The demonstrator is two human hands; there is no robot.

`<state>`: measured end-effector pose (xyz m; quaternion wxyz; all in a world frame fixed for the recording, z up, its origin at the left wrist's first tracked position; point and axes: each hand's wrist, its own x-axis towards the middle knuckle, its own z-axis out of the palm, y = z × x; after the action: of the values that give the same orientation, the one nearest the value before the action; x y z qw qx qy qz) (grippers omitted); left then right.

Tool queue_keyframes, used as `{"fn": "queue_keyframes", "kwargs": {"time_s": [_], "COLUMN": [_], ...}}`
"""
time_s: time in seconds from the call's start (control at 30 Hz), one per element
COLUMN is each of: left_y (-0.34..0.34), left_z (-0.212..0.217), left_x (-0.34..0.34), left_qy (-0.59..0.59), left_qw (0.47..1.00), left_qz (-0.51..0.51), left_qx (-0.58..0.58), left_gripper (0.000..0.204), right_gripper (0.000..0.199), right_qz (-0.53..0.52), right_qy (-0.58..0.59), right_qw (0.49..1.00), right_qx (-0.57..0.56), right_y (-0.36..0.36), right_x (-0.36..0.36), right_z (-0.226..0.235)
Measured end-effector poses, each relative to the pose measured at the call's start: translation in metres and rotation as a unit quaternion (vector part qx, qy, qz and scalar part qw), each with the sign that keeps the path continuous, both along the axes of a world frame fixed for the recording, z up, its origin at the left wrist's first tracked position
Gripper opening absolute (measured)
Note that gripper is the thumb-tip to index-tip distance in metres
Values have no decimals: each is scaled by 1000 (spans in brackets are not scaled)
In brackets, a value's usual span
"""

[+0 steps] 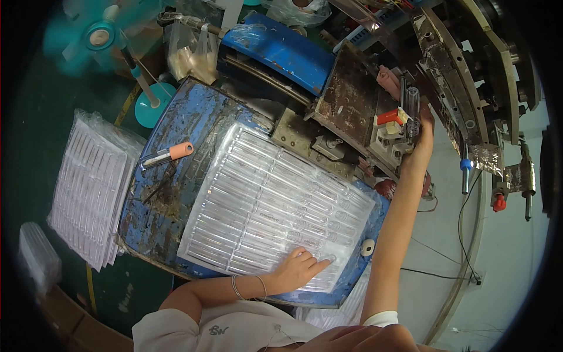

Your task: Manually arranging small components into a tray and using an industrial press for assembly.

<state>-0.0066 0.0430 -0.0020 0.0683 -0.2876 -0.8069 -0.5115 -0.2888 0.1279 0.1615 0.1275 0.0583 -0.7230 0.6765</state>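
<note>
The left hand (297,271), grip released, lies on the clear tray (191,237), perhaps steadying it; beyond the tray's right end, the right hand (423,141) is at a clear tube (413,104), its grip unclear.

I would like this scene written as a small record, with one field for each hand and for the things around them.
Left hand: on the clear plastic tray, index finger extended; grip unclear
Right hand: at the metal fixture, beside a clear cylindrical piece; fingers partly hidden
Work surface: blue bench, paint worn
On bench: tray, orange-handled tool, small white oval object
Left of bench: stacked clear trays
Upper left: teal fan, blades blurred
</note>
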Motion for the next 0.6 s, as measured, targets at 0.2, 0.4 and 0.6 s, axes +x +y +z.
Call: {"fn": "queue_keyframes", "kwargs": {"time_s": [0.2,0.4,0.6], "left_y": [-1,-1,-4], "left_z": [1,-2,2], "left_x": [-1,0,-2], "left_qy": [-6,-10,-13], "left_qw": [1000,1000,1000], "left_qz": [-5,-3,-4], "left_qx": [4,24,18], "left_gripper": [39,38,39], "right_gripper": [46,46,46], "right_qz": [-14,-18,-31], "right_qy": [-4,-4,-6], "right_qw": [1000,1000,999], "right_qx": [4,-5,-6], "right_y": [3,3,0], "right_x": [-2,-3,-2], "right_z": [-1,-3,-2]}}
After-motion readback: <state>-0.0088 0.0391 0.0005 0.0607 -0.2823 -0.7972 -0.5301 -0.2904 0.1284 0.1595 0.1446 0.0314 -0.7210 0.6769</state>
